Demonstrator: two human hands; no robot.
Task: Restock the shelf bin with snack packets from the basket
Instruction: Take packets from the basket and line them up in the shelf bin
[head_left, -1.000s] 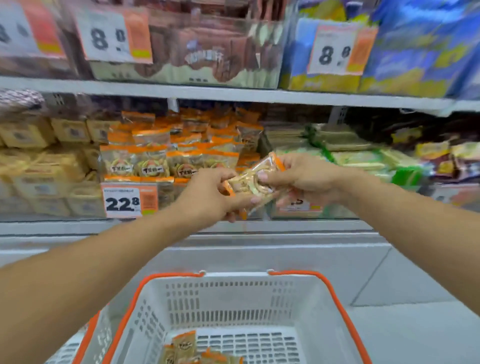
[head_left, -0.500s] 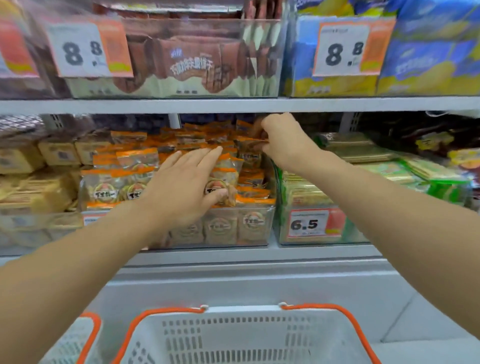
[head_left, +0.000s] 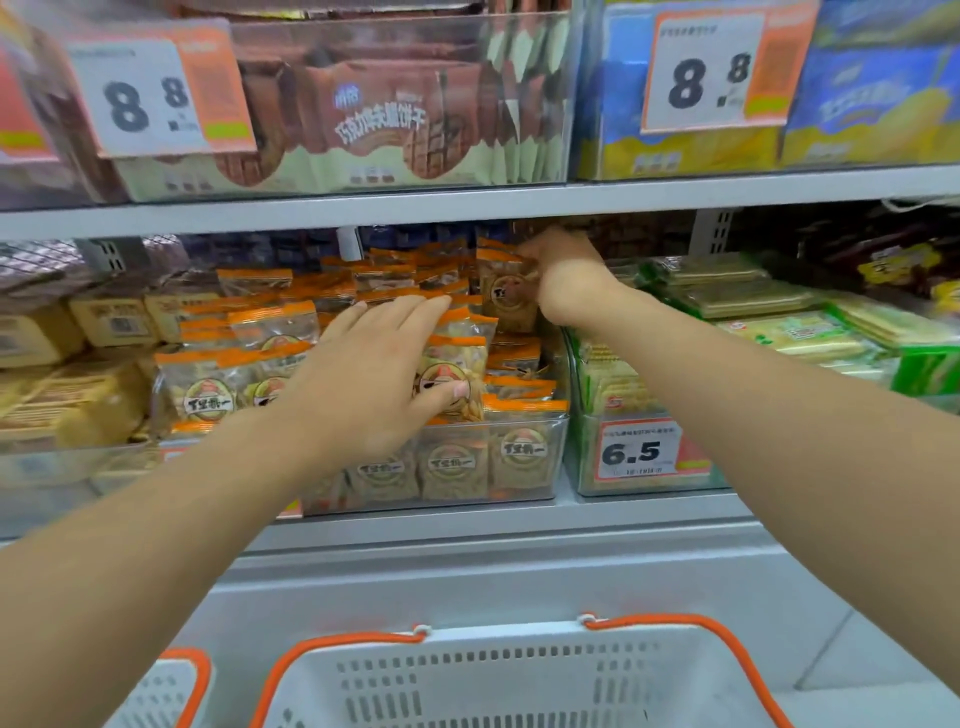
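Nearest the camera, the white basket (head_left: 519, 680) with orange handles sits low in view, well below both hands; only its rim and back wall show, so what is left inside cannot be told. A second basket (head_left: 166, 691) peeks in at the lower left.

Up to the shelf, and the left hand (head_left: 374, 384) lies flat on the heap of orange-topped packets (head_left: 270, 332) in the clear bin (head_left: 498, 462). Its fingers (head_left: 410, 312) are straight and spread across the pile, thumb pressing the face of a front packet, nothing gripped. Looks like it is steadying or flattening the stack.

Further back, the right hand (head_left: 566, 275) reaches deep under the upper shelf (head_left: 467, 205), at the far right of the bin. Its fingers curl over the top of one upright packet (head_left: 506, 301), pinching it as it goes in behind the rest. That is the placing step, mid-drop.

Beside the right wrist, the neighbouring bin of green wafer packs (head_left: 779, 332) sits touching the snack bin, with a 6.5 price tag (head_left: 641, 452) on its front.

Next move, as I read it: let go of that packet once it stands among the others, then bring a hand back down to the basket. The bin is already piled above its front wall, so a careless release could tip packets forward; the flat left hand looks well placed to stop that
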